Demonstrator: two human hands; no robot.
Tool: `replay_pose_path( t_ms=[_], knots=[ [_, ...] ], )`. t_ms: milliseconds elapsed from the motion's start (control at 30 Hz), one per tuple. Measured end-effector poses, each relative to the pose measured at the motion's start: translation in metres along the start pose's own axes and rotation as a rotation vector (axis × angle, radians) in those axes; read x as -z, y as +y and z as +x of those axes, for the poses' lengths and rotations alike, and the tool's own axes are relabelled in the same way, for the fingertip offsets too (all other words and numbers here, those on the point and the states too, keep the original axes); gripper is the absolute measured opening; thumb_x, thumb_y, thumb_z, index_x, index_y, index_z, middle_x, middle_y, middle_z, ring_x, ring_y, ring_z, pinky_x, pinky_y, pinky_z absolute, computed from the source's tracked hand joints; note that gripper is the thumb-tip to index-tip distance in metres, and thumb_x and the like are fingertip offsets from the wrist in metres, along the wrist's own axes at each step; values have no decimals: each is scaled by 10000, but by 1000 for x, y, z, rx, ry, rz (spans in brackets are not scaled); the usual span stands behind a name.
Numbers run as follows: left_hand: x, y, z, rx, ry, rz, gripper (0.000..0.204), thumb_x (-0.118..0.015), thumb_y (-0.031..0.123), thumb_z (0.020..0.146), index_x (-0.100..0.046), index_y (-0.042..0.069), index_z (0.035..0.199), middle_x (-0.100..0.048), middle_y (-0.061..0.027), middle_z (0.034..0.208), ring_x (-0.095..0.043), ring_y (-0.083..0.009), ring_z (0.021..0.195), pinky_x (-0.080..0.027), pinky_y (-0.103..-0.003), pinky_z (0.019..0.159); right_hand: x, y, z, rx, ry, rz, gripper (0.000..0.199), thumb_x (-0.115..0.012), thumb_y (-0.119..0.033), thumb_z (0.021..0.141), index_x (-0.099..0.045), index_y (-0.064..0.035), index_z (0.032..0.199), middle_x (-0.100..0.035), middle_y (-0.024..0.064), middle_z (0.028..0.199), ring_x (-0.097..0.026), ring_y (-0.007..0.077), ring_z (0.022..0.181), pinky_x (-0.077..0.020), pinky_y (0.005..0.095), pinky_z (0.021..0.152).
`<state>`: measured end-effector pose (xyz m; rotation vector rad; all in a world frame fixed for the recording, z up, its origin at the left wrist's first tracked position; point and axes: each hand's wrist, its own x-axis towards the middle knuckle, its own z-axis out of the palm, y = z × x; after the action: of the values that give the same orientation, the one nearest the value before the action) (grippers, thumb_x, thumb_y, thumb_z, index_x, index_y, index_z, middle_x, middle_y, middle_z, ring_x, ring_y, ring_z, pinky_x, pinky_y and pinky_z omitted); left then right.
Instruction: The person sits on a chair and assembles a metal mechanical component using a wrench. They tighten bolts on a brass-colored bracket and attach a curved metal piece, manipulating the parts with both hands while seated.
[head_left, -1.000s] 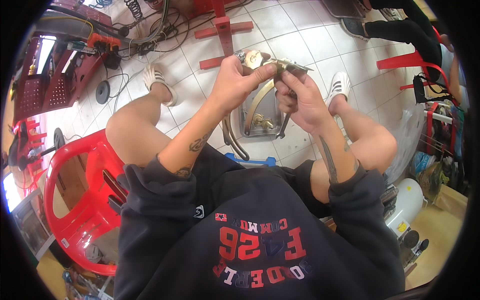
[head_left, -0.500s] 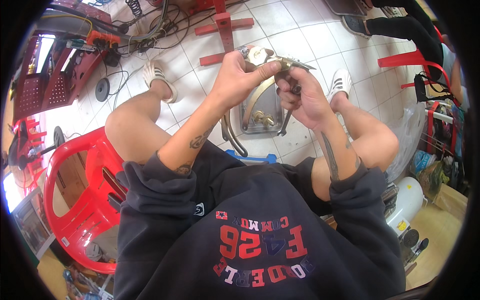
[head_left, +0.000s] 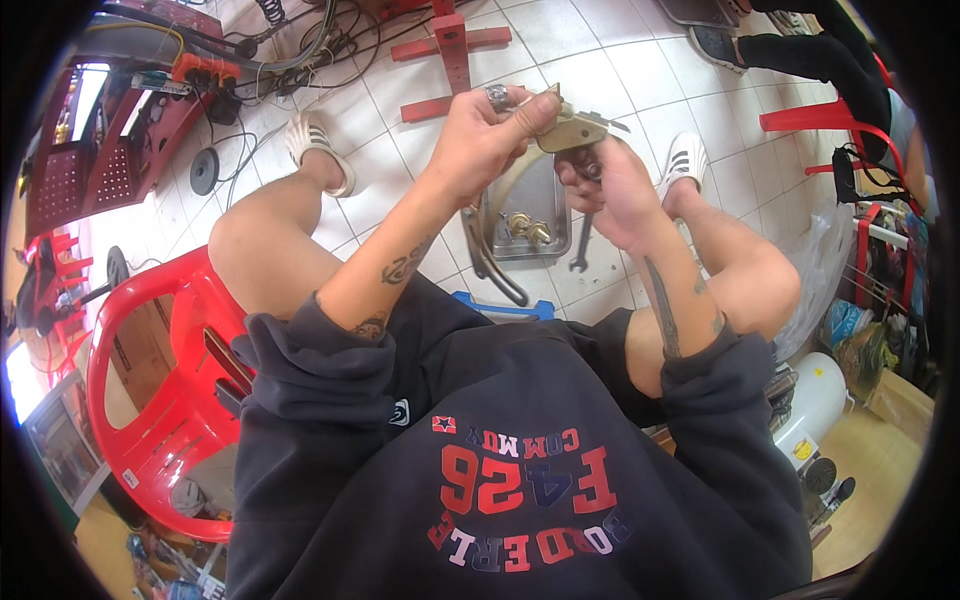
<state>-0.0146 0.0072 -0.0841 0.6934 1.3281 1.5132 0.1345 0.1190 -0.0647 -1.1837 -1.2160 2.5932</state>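
I sit over a tiled floor with both hands raised in front of me. My left hand (head_left: 488, 132), with a ring on one finger, grips the left side of a small tan metal part (head_left: 567, 131). My right hand (head_left: 612, 182) holds the same part from below and the right, fingers curled round a dark piece under it. A thin metal tip sticks out of the part to the right. Below my hands, on the floor between my feet, lies a shallow metal tray (head_left: 541, 190) with two brass fittings (head_left: 527, 229) in it.
A wrench (head_left: 582, 246) and a dark curved bar (head_left: 490, 266) lie by the tray. A red plastic chair (head_left: 150, 390) stands at my left, a red metal stand (head_left: 452, 52) and cables ahead. Another person's legs (head_left: 800, 50) show at top right. A white canister (head_left: 815, 405) sits at right.
Both hands have shifted slightly upward and turned the metal part between them; my right hand now sits lower under it. The tray and tools on the floor have not moved.
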Motion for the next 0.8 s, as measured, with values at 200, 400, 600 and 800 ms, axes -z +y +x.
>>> replay_pose_path(
  t_ms=[200, 400, 600, 800],
  knots=[
    [-2, -21, 9, 49, 134, -199, 447, -612, 463, 955, -710, 36, 867, -558, 33, 600, -293, -6, 415, -184, -214, 384, 23, 12, 13, -6, -51, 3, 331, -316, -241, 1004, -571, -40, 1067, -560, 31, 767, -320, 57, 531, -271, 233, 473],
    [-7, -30, 4, -91, 80, -65, 372, -643, 358, 951, -720, 10, 846, -629, 4, 642, -477, -47, 506, -374, -242, 463, 43, 13, 8, 215, -148, -24, 396, -341, -272, 1019, -606, 16, 1078, -578, 52, 762, -336, 48, 536, -290, 224, 482],
    [-4, -32, -6, -1, 68, 199, 345, -755, 384, 823, -753, 44, 880, -663, -81, 627, -610, -125, 564, -474, -298, 555, 36, 31, 10, 316, 44, -298, 229, -536, -230, 1003, -611, -18, 1046, -508, -30, 719, -319, 6, 521, -234, 183, 453],
    [18, 39, 5, -353, 448, 419, 440, -750, 510, 753, -761, 80, 842, -631, -190, 620, -653, -352, 628, -517, -426, 622, 44, 34, 26, 313, 282, -476, 153, -597, -215, 993, -614, -63, 1000, -458, -81, 672, -323, -13, 509, -244, 187, 439]
  ],
)
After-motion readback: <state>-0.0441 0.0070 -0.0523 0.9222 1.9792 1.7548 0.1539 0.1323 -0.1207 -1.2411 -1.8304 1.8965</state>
